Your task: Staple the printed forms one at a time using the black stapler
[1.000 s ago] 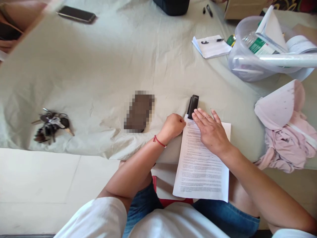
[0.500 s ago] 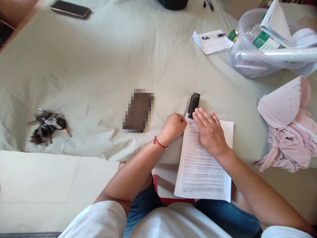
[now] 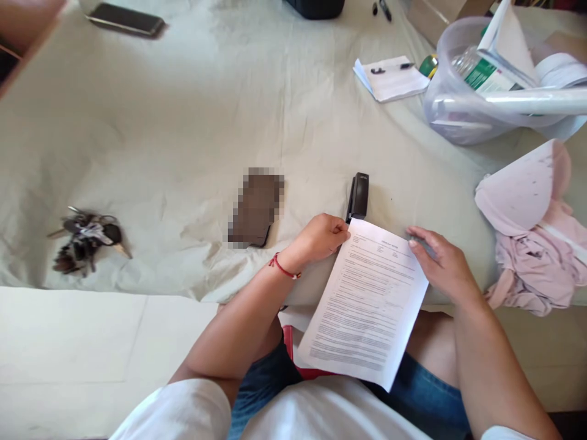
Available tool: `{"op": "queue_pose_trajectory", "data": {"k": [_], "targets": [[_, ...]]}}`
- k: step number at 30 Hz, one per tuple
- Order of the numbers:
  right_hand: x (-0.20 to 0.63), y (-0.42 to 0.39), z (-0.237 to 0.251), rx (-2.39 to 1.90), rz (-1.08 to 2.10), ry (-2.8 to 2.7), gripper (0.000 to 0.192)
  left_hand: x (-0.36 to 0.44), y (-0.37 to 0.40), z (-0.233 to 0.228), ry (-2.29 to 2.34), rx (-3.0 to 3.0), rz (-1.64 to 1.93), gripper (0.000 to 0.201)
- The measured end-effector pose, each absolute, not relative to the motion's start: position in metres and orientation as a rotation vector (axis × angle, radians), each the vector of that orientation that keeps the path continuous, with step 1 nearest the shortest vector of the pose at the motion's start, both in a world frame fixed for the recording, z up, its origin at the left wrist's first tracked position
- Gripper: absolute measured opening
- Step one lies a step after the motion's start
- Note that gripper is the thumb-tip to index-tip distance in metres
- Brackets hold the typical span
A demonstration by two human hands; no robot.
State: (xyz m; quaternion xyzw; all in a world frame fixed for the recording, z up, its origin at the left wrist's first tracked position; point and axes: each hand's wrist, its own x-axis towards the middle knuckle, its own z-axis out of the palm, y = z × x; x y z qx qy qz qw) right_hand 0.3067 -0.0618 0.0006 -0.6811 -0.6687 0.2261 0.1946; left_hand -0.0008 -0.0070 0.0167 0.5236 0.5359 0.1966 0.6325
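Note:
Printed white paper (image 3: 362,299) hangs tilted over the table's near edge, above my lap. My left hand (image 3: 323,237), with a red string bracelet on its wrist, pinches the paper's top left corner. At the top right corner, my right hand (image 3: 440,260) has its fingers apart, the thumb close to the paper's edge; whether it touches cannot be made out. A black stapler (image 3: 358,197) lies on the cloth just beyond the top left corner, apart from the right hand.
A blurred-out dark phone-like object (image 3: 257,208) and a bunch of keys (image 3: 89,239) lie to the left. Pink cloth (image 3: 536,250) is at the right. Behind stand a clear plastic tub (image 3: 458,122) and a notepad (image 3: 394,85). Another phone (image 3: 126,19) lies far left.
My right hand has lifted off the stapler and moved right to the paper's other corner. The paper has come away from the stapler and turned, its lower end swinging left.

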Motion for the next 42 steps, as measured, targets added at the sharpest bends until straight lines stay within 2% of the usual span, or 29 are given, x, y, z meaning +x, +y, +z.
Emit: {"op": "queue_pose_trajectory", "data": {"k": [3,5,7,9,11,14,19,22,27,30,34,37,42], "targets": [[0.328,-0.083,0.007,-2.016,0.819,-1.745,0.049,-0.008,-0.005,0.023,1.130,1.111,0.436,0.017],[0.338,-0.098,0.011,-2.027,1.064,-1.659,0.051,-0.012,-0.004,0.023,1.039,1.057,0.442,0.012],[0.343,-0.111,0.012,-1.938,1.322,-1.555,0.054,-0.014,-0.002,0.021,0.972,1.007,0.488,0.010],[0.344,-0.121,0.009,-1.830,1.424,-1.406,0.059,-0.016,0.001,0.018,0.953,0.978,0.569,0.012],[0.341,-0.124,0.003,-1.741,1.362,-1.249,0.061,-0.018,0.003,0.015,0.961,0.976,0.656,0.015],[0.330,-0.116,-0.003,-1.585,1.247,-1.102,0.052,-0.023,0.007,0.015,0.994,0.975,0.763,0.019],[0.309,-0.092,0.000,-1.483,1.342,-1.188,0.041,-0.033,0.015,0.018,1.083,0.900,0.889,0.020],[0.301,-0.078,0.002,-1.505,1.297,-1.159,0.033,-0.034,0.018,0.016,1.138,0.843,0.969,0.018],[0.290,-0.043,0.010,-1.484,1.141,-0.924,0.036,-0.027,0.019,0.012,1.199,0.822,1.099,0.018],[0.283,-0.018,0.014,-1.427,1.055,-0.868,0.034,-0.022,0.015,0.014,1.109,0.841,1.084,0.028],[0.274,0.001,0.009,-1.330,0.988,-0.810,0.032,-0.020,0.008,0.014,0.896,0.777,0.878,0.042],[0.272,0.004,-0.002,-1.321,1.015,-0.780,0.036,-0.020,0.004,0.006,0.898,0.714,0.750,0.046],[0.278,0.000,-0.017,-1.397,1.165,-0.872,0.042,-0.020,0.001,-0.005,0.953,0.658,0.862,0.046]]}}
